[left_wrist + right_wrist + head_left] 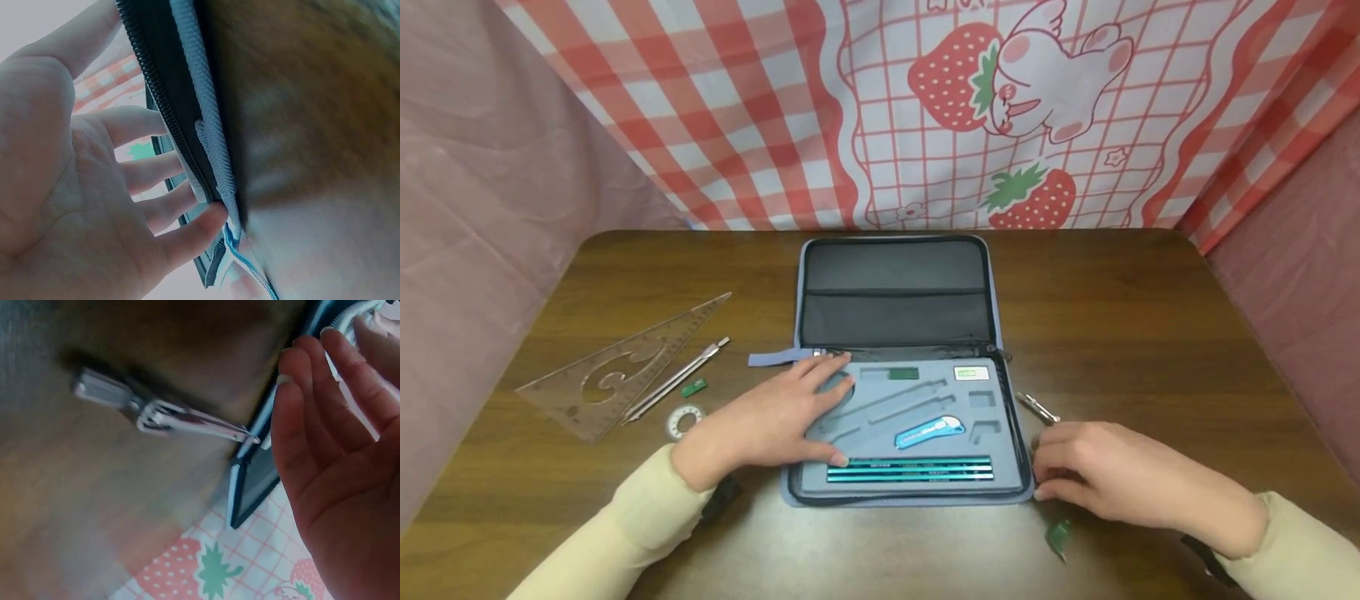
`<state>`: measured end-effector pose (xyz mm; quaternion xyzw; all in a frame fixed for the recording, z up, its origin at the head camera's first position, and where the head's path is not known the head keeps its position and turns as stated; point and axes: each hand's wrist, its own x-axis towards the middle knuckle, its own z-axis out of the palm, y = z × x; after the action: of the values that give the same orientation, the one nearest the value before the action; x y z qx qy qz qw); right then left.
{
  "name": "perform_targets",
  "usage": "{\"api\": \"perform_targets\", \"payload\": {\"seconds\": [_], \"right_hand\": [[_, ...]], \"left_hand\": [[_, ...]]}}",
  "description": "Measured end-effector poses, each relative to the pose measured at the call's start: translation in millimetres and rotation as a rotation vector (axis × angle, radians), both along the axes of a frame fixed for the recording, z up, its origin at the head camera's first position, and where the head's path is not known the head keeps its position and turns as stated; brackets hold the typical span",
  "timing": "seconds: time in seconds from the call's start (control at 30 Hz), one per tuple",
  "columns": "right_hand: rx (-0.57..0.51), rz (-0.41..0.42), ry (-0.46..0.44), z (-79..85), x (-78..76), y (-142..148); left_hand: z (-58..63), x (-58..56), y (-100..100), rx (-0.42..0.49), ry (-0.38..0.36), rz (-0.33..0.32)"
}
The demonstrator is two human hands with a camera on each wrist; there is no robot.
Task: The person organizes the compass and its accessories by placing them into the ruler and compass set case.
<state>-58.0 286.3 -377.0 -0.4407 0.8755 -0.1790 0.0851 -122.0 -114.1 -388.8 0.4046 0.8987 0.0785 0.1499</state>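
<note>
A zip-up stationery case (pixel 898 320) lies unfolded on the table, with a grey-blue foam insert (pixel 880 383) in its near half. My left hand (pixel 778 410) rests spread over the insert's left side, thumb by several green pencils (pixel 910 469). In the left wrist view, its fingers touch the case's zipped edge (pixel 181 137). At the case's right edge is my right hand (pixel 1120 467), fingers loosely bent and fingertips against the rim. A blue craft knife (pixel 928 432), a white eraser (pixel 972 373) and a dark green small box (pixel 903 374) sit in the insert's slots.
A small silver compass-like tool (pixel 1039 408) and a green object (pixel 1058 539) lie near my right hand. To the left are a clear set square (pixel 561 400), a long silver compass (pixel 677 379), a green sharpener (pixel 694 387) and a white ring (pixel 673 423).
</note>
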Motion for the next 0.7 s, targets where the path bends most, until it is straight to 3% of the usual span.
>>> {"api": "perform_targets", "payload": {"seconds": [0.2,0.43,0.7], "right_hand": [[0.030,0.065,-0.120,2.9,9.5,1],[0.020,0.081,-0.021,4.8,4.1,-5],[-0.089,-0.035,0.025,14.3,-18.0,-22]], "left_hand": [[0.6,0.0,0,0.003,-0.001,0.000],[1.7,-0.2,0,-0.005,-0.003,0.003],[1.4,0.8,1,-0.005,-0.004,0.006]]}}
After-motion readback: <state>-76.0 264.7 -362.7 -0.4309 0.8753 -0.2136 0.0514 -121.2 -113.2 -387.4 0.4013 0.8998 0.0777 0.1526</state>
